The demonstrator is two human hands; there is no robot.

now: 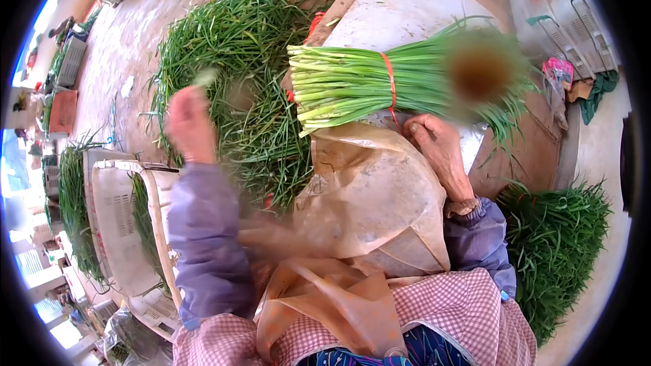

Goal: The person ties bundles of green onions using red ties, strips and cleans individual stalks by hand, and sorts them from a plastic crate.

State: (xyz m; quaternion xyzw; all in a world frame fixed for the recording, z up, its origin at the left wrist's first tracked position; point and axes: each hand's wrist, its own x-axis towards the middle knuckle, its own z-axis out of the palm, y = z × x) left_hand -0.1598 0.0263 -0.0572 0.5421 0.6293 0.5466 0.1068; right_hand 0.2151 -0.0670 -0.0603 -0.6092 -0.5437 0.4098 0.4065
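Red tie (388,78), centre: our right grip (434,141) pinches its end, best held snug; left grip (190,124) too blurred to tell.

We see a pale, dirt-specked board (386,7) with brown edging, bearing a bundle of green stalks (352,88) cinched by a red band (390,81). Beside the board, on the floor (122,47), we have a loose heap of greens (230,34).
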